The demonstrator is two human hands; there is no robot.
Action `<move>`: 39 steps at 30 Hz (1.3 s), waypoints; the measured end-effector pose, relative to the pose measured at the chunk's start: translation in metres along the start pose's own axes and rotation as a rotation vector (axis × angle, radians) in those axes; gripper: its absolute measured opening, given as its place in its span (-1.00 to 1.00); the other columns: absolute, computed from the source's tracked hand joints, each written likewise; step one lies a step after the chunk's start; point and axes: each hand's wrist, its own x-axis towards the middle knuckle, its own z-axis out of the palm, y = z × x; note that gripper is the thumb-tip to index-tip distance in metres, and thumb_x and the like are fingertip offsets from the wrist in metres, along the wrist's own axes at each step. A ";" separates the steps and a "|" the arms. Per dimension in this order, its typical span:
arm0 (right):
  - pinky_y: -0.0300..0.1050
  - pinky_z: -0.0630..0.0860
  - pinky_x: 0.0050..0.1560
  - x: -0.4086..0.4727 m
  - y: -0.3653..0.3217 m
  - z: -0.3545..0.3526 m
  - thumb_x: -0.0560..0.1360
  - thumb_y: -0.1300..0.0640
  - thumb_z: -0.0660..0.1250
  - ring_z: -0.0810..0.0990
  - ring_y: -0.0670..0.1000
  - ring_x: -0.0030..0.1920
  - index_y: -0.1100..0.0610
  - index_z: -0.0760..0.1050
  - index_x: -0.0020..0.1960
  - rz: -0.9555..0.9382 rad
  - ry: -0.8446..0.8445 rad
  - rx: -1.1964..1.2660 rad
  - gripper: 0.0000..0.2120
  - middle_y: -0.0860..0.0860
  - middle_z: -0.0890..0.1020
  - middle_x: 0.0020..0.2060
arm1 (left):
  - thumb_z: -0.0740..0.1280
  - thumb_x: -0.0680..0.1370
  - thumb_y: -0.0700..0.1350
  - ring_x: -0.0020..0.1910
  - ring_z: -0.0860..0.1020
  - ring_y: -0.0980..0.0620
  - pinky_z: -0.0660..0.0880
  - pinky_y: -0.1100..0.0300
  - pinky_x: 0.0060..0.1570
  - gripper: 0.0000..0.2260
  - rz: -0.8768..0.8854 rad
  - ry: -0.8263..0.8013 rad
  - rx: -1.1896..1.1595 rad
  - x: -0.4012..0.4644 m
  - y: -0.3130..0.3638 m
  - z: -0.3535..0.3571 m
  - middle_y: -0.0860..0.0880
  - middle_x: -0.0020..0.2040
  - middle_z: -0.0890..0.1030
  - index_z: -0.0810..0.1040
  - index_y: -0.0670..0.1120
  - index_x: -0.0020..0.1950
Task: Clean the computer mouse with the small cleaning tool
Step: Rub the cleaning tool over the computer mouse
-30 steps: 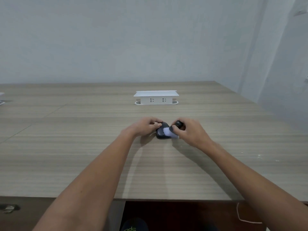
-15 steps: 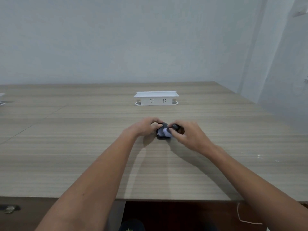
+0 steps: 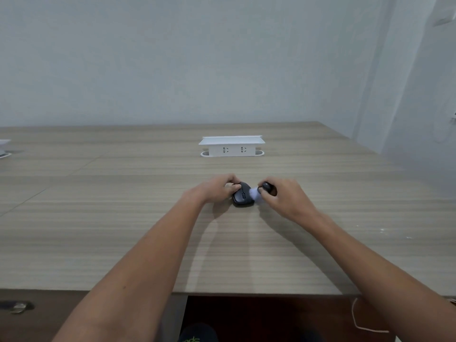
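A black computer mouse point(image 3: 243, 196) lies on the wooden table point(image 3: 123, 230), a little past its middle. My left hand point(image 3: 217, 190) grips the mouse from its left side, fingers curled over its far end. My right hand point(image 3: 283, 197) is closed on a small cleaning tool point(image 3: 261, 191) with a dark round handle and a pale, whitish brush head. The brush head rests against the right flank of the mouse. Part of the tool's handle is hidden inside my fingers.
A white socket box point(image 3: 231, 146) stands on the table behind the mouse. Another white object point(image 3: 4, 148) sits at the far left edge. The table's front edge runs close to me, and a wall rises on the right.
The brush head has shifted from the top of the mouse to its right side, and my right hand has drawn slightly right. My left hand stays on the mouse.
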 end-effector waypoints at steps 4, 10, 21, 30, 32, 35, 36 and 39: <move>-0.26 0.46 -0.22 -0.001 -0.013 -0.001 0.50 0.13 0.40 0.61 -0.06 -0.26 0.11 0.69 -0.04 -0.059 0.034 0.096 -0.89 -0.05 0.71 -0.26 | 0.27 0.62 0.03 0.21 0.56 -0.03 0.46 0.01 0.23 -0.79 -0.013 0.014 0.039 0.001 -0.003 -0.001 -0.03 0.16 0.65 0.55 -0.04 0.17; -0.08 0.53 -0.14 -0.002 -0.001 0.003 0.48 0.13 0.38 0.64 0.00 -0.20 0.11 0.69 -0.08 0.037 0.004 0.066 -0.88 -0.02 0.71 -0.25 | 0.32 0.58 0.09 0.20 0.57 -0.06 0.49 -0.07 0.23 -0.75 0.007 0.048 0.055 0.000 -0.004 -0.002 -0.05 0.17 0.62 0.54 -0.05 0.14; -0.18 0.53 -0.24 0.000 -0.009 -0.002 0.50 0.15 0.39 0.59 -0.19 -0.40 0.12 0.71 -0.06 0.091 0.004 0.206 -0.88 -0.21 0.60 -0.49 | 0.27 0.62 0.05 0.27 0.50 -0.01 0.38 0.04 0.37 -0.71 0.074 -0.041 0.040 -0.006 -0.008 -0.007 -0.02 0.24 0.51 0.57 0.05 0.32; -0.19 0.54 -0.33 -0.001 -0.010 -0.006 0.50 0.16 0.37 0.62 -0.10 -0.45 0.12 0.69 -0.09 0.103 -0.045 0.227 -0.88 -0.06 0.65 -0.45 | 0.35 0.60 -0.06 0.15 0.63 -0.02 0.55 0.06 0.20 -0.81 0.070 0.004 -0.102 -0.003 -0.011 -0.005 0.06 0.04 0.64 0.62 -0.09 0.17; -0.17 0.56 -0.34 -0.002 -0.006 -0.004 0.48 0.18 0.37 0.57 -0.13 -0.51 0.12 0.70 -0.11 0.153 -0.057 0.213 -0.88 -0.03 0.65 -0.46 | 0.36 0.59 -0.05 0.15 0.63 -0.01 0.55 0.07 0.19 -0.83 0.066 -0.003 -0.104 -0.002 -0.011 -0.006 0.08 0.03 0.64 0.61 -0.07 0.14; -0.07 0.61 -0.20 0.002 0.006 -0.010 0.45 0.18 0.36 0.59 -0.06 -0.40 0.14 0.69 -0.14 0.228 0.029 0.150 -0.87 -0.06 0.63 -0.44 | 0.35 0.60 -0.02 0.16 0.61 0.03 0.52 0.09 0.20 -0.85 0.042 -0.017 -0.097 -0.003 -0.010 -0.006 0.08 0.05 0.64 0.60 -0.02 0.13; -0.09 0.60 -0.22 0.002 0.006 -0.013 0.47 0.19 0.36 0.58 -0.04 -0.41 0.16 0.69 -0.14 0.243 0.048 0.185 -0.87 -0.03 0.64 -0.45 | 0.35 0.60 -0.02 0.17 0.61 0.03 0.52 0.09 0.22 -0.85 0.040 -0.020 -0.096 -0.002 -0.010 -0.006 0.08 0.06 0.64 0.59 -0.02 0.13; -0.21 0.55 -0.35 0.000 -0.005 -0.014 0.51 0.19 0.36 0.58 -0.03 -0.47 0.16 0.68 -0.10 0.233 -0.013 0.325 -0.87 0.11 0.68 -0.44 | 0.36 0.59 0.00 0.17 0.62 0.03 0.52 0.01 0.25 -0.89 0.047 -0.017 -0.075 0.001 -0.014 -0.006 0.06 0.08 0.64 0.58 0.02 0.08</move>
